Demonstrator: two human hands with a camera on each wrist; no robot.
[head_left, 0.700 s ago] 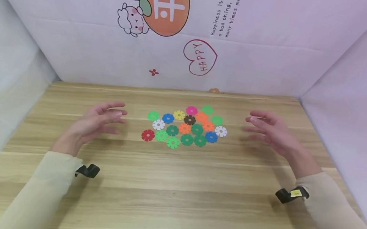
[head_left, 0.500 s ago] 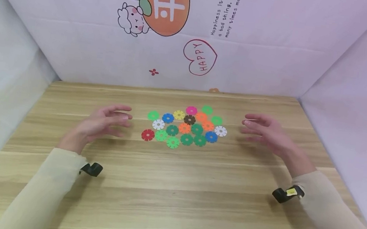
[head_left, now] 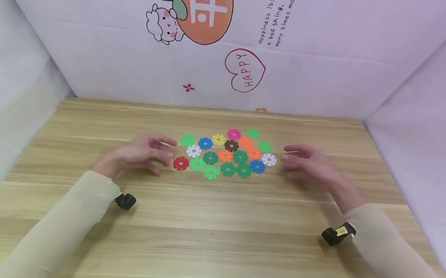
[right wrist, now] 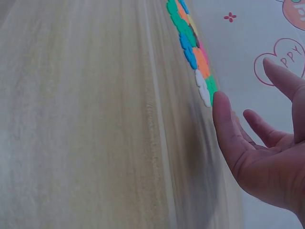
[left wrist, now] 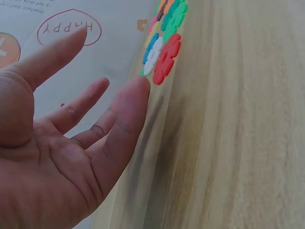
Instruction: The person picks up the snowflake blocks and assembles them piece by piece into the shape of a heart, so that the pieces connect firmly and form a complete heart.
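Several flat plastic snowflake discs with notched rims lie in a loose cluster on the wooden table. Nearest my left hand are a red disc, a white disc and a light green disc. That hand is just left of the cluster, fingers apart and relaxed, holding nothing; the left wrist view shows its bare palm. My right hand hovers at the cluster's right side, close to another white disc and a blue disc. Its fingers are loosely bent around air, as the right wrist view confirms.
The wooden table stretches toward me in front of the discs. A white printed backdrop rises behind its far edge. White cloth walls stand at the left and right.
Both hands have moved inward toward the disc cluster, the left one rightward and the right one leftward. The discs have stayed in place.
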